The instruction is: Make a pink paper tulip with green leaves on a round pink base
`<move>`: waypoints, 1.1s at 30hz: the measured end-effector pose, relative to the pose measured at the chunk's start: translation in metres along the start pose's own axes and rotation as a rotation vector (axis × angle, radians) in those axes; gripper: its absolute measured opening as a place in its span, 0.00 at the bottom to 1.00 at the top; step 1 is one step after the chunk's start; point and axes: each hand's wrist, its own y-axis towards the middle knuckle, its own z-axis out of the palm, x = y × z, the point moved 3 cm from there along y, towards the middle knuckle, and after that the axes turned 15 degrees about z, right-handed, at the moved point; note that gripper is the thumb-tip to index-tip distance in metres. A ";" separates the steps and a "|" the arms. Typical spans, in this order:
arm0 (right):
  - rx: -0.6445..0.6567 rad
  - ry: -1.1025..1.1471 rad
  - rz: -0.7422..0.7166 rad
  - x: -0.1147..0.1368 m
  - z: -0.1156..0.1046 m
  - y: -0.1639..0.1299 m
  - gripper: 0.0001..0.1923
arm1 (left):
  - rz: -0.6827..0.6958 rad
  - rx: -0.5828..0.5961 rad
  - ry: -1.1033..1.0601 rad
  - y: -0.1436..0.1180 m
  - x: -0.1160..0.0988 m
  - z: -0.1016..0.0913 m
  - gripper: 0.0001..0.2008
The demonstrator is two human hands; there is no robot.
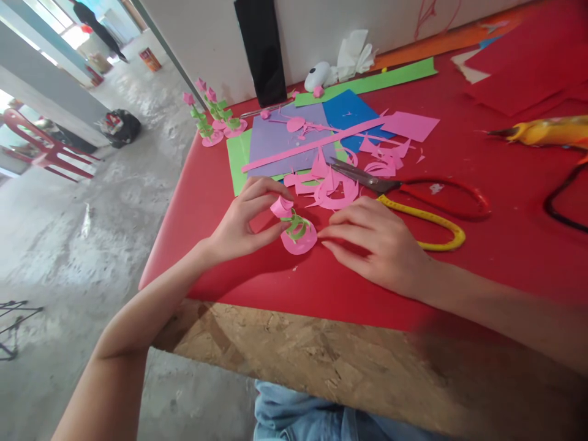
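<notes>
A small paper flower [298, 245] stands near the front of the red tabletop, with a pink folded bud, a curled green paper stem and a round pink base. My left hand [250, 217] is closed around its left side, fingers at the bud and thumb by the green stem. On the other side, my right hand [372, 245] has its fingertips at the edge of the round base, thumb and index slightly apart. Pink paper scraps [337, 190] lie just behind the flower. Scissors [374, 182] with red and yellow handles rest behind my right hand, blades partly over the scraps.
Several finished-looking paper flowers [212, 133] stand at the table's left corner. Purple [271, 138] and blue paper [349, 110], a green strip [367, 82] and a black upright panel [261, 52] are behind. A yellow glue gun [546, 131] and red sheets [528, 67] lie right.
</notes>
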 end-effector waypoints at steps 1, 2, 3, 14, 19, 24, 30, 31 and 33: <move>-0.010 0.036 0.055 0.001 0.000 0.003 0.05 | 0.004 0.003 0.003 0.000 0.000 0.000 0.07; -0.017 0.073 0.106 0.002 0.000 0.007 0.05 | 0.010 0.004 0.005 0.001 0.000 0.000 0.06; -0.018 0.108 0.150 0.003 0.000 0.010 0.05 | 0.013 0.004 0.007 0.001 0.000 0.000 0.06; 0.115 0.543 0.524 0.011 0.013 0.038 0.02 | 0.054 -0.005 -0.029 0.002 0.002 0.002 0.06; 0.179 0.600 0.592 0.009 0.018 0.043 0.02 | 0.074 -0.005 -0.024 0.001 0.003 0.003 0.06; 0.206 0.600 0.576 0.008 0.018 0.045 0.01 | 0.087 -0.011 -0.019 0.000 0.005 0.003 0.05; 0.211 0.579 0.535 0.007 0.020 0.046 0.03 | 0.035 0.001 -0.056 0.001 0.004 0.003 0.05; 0.210 0.574 0.530 0.007 0.020 0.046 0.04 | 0.014 -0.001 -0.066 0.001 0.004 0.002 0.04; 0.206 0.571 0.528 0.007 0.020 0.047 0.04 | -0.025 -0.022 -0.080 0.000 0.004 0.001 0.07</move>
